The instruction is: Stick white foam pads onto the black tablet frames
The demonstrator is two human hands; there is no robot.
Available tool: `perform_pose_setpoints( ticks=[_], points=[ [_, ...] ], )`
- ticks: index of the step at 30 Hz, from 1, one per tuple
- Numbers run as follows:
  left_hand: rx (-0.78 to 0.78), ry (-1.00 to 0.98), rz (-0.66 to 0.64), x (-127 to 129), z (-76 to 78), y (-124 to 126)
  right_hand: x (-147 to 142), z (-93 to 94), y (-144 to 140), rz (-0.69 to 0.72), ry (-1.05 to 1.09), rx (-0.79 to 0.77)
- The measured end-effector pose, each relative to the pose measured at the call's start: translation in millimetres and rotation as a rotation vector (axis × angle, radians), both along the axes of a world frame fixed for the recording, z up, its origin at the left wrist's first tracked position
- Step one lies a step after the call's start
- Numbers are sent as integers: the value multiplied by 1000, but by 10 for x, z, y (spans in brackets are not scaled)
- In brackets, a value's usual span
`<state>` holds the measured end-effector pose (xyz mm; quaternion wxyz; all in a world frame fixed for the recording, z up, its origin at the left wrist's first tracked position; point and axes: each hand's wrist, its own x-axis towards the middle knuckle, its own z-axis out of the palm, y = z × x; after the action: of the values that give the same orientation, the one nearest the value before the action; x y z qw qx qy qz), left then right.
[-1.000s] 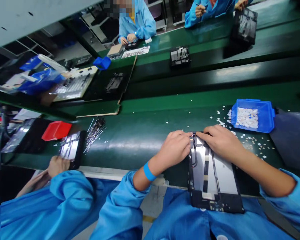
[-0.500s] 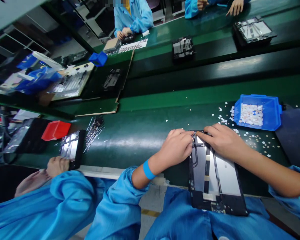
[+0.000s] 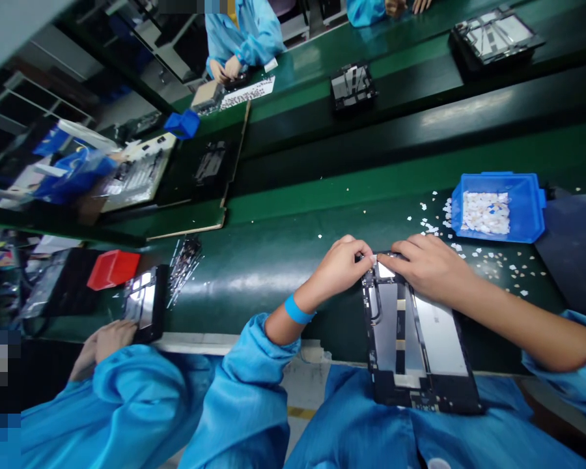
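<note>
Now closer together than a second ago: left hand (image 3: pixel 339 264) and right hand (image 3: pixel 427 264), fingertips pinching the far edge of black rectangular tablet chassis (image 3: pixel 415 339) on green conveyor belt (image 3: pixel 273 260), suggesting seating underway.

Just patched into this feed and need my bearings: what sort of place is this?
Most likely an electronics assembly line. A long green conveyor belt carries opened tablet-like frames, people in blue smocks work along both sides, and a blue parts bin holds small white pieces.
</note>
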<state>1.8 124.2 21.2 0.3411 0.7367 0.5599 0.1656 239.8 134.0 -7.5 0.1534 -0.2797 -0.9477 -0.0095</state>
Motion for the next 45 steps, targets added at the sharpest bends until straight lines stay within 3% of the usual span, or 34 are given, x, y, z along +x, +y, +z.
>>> perform_pose_setpoints(
  ticks=[17,31,34,39,45],
  points=[
    [140,85,178,152,-112,-168,-14,-2,-2,-1,20,11],
    [-30,-136,372,163,-320,-147,11,-15,16,24,-16,-19],
    [24,-96,323,148,-254,-176,12,-4,12,21,-17,-10],
    [202,188,145,118,-68,-272,13,3,7,22,-26,7],
    [213,297,85,153,39,-227,0,32,-4,14,-55,7]
  ],
)
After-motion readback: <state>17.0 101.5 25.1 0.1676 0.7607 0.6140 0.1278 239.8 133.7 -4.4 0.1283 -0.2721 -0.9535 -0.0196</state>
